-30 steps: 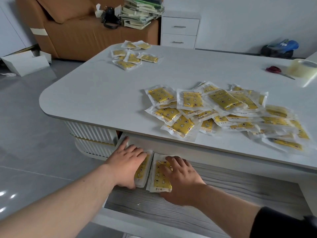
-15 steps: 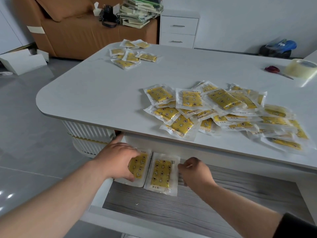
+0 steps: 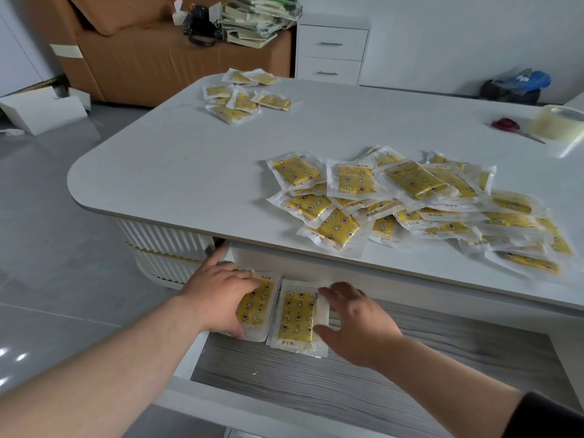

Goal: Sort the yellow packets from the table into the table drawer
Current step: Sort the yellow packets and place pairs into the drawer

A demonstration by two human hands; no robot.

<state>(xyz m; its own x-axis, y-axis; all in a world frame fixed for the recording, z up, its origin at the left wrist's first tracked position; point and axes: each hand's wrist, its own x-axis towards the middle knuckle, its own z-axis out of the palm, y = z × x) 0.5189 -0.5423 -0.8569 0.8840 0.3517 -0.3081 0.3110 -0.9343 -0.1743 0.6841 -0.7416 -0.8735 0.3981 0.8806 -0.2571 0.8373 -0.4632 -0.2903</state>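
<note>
The table drawer [image 3: 347,384] stands pulled open below the white table [image 3: 189,172], its grey wood-grain floor showing. Two stacks of yellow packets lie side by side at its far left. My left hand [image 3: 221,295] grips the left stack [image 3: 257,306], fingers curled over its top and thumb at its near corner. My right hand [image 3: 354,320] touches the right edge of the right stack [image 3: 297,317] with spread fingers and thumb. A large loose pile of yellow packets [image 3: 410,203] covers the tabletop near the front edge. A smaller group [image 3: 243,96] lies at the far left corner.
Red-handled scissors [image 3: 505,124] and a roll of clear tape [image 3: 559,123] sit at the table's far right. Behind the table are a brown sofa [image 3: 142,58] with books and a white drawer cabinet [image 3: 331,52]. A white box [image 3: 41,109] lies on the floor at left.
My hands have slid off the tops of the two stacks to their outer sides. The right hand, curled beside the stack half a second ago, now spreads against its edge.
</note>
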